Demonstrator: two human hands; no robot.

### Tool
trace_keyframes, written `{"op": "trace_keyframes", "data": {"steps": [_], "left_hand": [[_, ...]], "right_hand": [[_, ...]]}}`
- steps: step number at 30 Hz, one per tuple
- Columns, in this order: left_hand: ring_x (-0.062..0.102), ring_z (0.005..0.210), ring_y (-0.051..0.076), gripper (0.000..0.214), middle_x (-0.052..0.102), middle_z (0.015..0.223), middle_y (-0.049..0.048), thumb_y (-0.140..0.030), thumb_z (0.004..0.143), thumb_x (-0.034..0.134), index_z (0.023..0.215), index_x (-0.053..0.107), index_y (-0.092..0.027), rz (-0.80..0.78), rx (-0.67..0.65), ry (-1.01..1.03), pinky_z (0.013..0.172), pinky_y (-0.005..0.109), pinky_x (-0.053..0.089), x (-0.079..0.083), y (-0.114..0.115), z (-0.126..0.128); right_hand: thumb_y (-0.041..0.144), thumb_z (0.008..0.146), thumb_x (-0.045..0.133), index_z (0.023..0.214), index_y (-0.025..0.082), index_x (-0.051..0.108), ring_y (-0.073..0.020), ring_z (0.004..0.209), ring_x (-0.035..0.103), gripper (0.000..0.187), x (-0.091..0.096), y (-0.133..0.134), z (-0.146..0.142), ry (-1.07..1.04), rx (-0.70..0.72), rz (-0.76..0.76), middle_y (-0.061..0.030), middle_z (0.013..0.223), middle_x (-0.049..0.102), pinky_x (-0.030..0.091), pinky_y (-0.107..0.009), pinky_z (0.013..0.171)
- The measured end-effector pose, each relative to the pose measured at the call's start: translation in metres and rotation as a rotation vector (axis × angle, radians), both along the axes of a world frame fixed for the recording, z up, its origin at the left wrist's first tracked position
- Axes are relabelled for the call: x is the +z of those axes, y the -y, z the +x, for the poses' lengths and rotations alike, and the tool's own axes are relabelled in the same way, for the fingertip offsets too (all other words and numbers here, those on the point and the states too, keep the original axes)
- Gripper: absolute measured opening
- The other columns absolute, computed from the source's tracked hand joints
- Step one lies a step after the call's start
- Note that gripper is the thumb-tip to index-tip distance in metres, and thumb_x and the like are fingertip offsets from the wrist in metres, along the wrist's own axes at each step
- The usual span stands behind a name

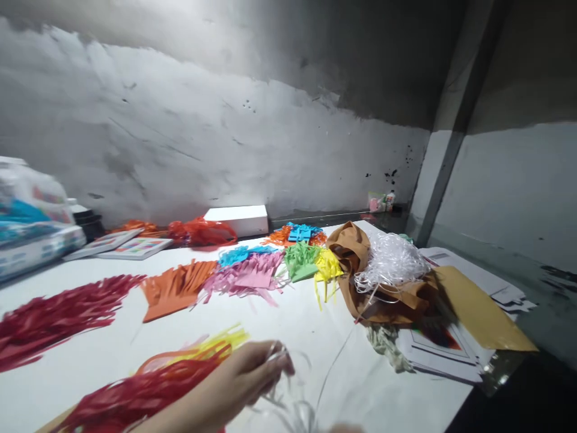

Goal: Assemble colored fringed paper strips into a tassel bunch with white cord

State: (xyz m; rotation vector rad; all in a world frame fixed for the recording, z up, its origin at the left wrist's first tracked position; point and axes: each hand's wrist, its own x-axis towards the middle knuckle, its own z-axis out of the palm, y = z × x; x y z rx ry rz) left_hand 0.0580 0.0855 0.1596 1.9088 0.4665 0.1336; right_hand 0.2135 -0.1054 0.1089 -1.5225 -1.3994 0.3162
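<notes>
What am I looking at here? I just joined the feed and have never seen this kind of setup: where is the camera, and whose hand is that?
There is no machine here. The single picture comes from a camera worn on a person's head, looking forward and down. The left hand reaches in from the bottom edge, its grip pinched on thin white strips. The right hand barely shows at the bottom edge, too little to judge. On the white table lie bundles of paper cut into fringes: red fringe, orange fringe, pink fringe, green fringe, yellow fringe. Further right, a heap of white shreds sits on brown paper.
</notes>
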Motion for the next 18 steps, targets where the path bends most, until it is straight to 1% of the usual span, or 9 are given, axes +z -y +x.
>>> {"op": "trace_keyframes", "data": {"steps": [3, 5, 7, 9, 12, 14, 16, 17, 18], "left_hand": [[0.032, 0.047, 0.01, 0.083, 0.032, 0.057, -0.0091, -0.085, 0.088, 0.024, 0.096, 0.065, -0.013, 0.283, 0.029, -0.051, 0.045, 0.022, 0.028, 0.012, -0.039, 0.019], [0.038, 0.047, 0.01, 0.071, 0.039, 0.058, -0.0075, -0.077, 0.092, 0.034, 0.094, 0.065, -0.013, 0.371, 0.077, -0.092, 0.046, 0.023, 0.034, 0.028, -0.077, 0.024], [0.052, 0.057, 0.013, 0.05, 0.055, 0.069, -0.0021, -0.062, 0.095, 0.052, 0.094, 0.066, -0.014, 0.473, 0.14, -0.131, 0.056, 0.027, 0.046, 0.042, -0.108, 0.025], [0.065, 0.083, 0.02, 0.034, 0.067, 0.097, 0.0071, -0.047, 0.096, 0.06, 0.105, 0.065, -0.014, 0.568, 0.209, -0.131, 0.075, 0.037, 0.053, 0.049, -0.116, 0.024], [0.058, 0.12, 0.034, 0.04, 0.061, 0.129, 0.0224, -0.036, 0.093, 0.065, 0.123, 0.061, -0.01, 0.633, 0.214, -0.097, 0.099, 0.049, 0.046, 0.037, -0.075, 0.026], [0.053, 0.129, 0.03, 0.063, 0.055, 0.144, 0.0177, -0.04, 0.087, 0.073, 0.141, 0.051, -0.016, 0.608, 0.1, -0.062, 0.108, 0.042, 0.043, 0.015, -0.024, 0.027], [0.056, 0.126, 0.028, 0.089, 0.052, 0.148, 0.0185, -0.056, 0.084, 0.071, 0.155, 0.034, -0.016, 0.439, -0.142, 0.064, 0.102, 0.034, 0.047, -0.013, 0.025, 0.025], [0.06, 0.116, 0.027, 0.09, 0.058, 0.14, 0.02, -0.064, 0.087, 0.063, 0.155, 0.033, -0.013, 0.314, -0.187, 0.159, 0.095, 0.033, 0.05, -0.027, 0.044, 0.023], [0.065, 0.095, 0.023, 0.083, 0.069, 0.119, 0.0171, -0.07, 0.09, 0.053, 0.148, 0.044, -0.012, 0.207, -0.142, 0.202, 0.08, 0.029, 0.052, -0.04, 0.058, 0.019]], "right_hand": [[0.049, 0.103, 0.046, 0.093, 0.022, 0.065, -0.0114, 0.059, 0.055, 0.034, 0.011, 0.006, 0.038, -0.065, -0.089, -0.007, 0.003, 0.07, 0.059, 0.042, -0.021, 0.05], [0.057, 0.097, 0.05, 0.09, 0.022, 0.063, -0.0109, 0.053, 0.047, 0.038, 0.015, 0.009, 0.071, -0.125, -0.288, -0.025, 0.0051, 0.062, 0.05, 0.033, -0.021, 0.044], [0.062, 0.092, 0.053, 0.089, 0.021, 0.063, -0.011, 0.051, 0.043, 0.043, 0.014, 0.01, 0.095, -0.135, -0.36, -0.047, 0.0053, 0.06, 0.046, 0.03, -0.021, 0.043], [0.064, 0.089, 0.055, 0.085, 0.02, 0.064, -0.012, 0.051, 0.044, 0.045, 0.009, 0.009, 0.104, -0.102, -0.361, -0.063, 0.0047, 0.058, 0.047, 0.031, -0.022, 0.043], [0.06, 0.091, 0.054, 0.083, 0.021, 0.065, -0.0138, 0.055, 0.05, 0.04, 0.001, 0.002, 0.086, -0.012, -0.338, -0.052, 0.0035, 0.06, 0.051, 0.039, -0.023, 0.051], [0.054, 0.095, 0.051, 0.084, 0.023, 0.065, -0.0139, 0.059, 0.053, 0.036, -0.002, -0.005, 0.064, 0.026, -0.254, -0.049, 0.0034, 0.063, 0.053, 0.042, -0.023, 0.058], [0.049, 0.1, 0.045, 0.086, 0.023, 0.064, -0.0134, 0.061, 0.056, 0.034, -0.003, -0.01, 0.043, 0.023, -0.092, -0.072, 0.0033, 0.066, 0.056, 0.043, -0.022, 0.06], [0.048, 0.101, 0.043, 0.086, 0.024, 0.063, -0.0131, 0.062, 0.057, 0.035, -0.004, -0.011, 0.036, 0.018, -0.023, -0.086, 0.003, 0.067, 0.057, 0.044, -0.021, 0.06], [0.047, 0.102, 0.043, 0.087, 0.024, 0.063, -0.0129, 0.063, 0.058, 0.035, -0.005, -0.012, 0.032, 0.011, 0.009, -0.095, 0.0029, 0.068, 0.058, 0.044, -0.02, 0.06]]}}
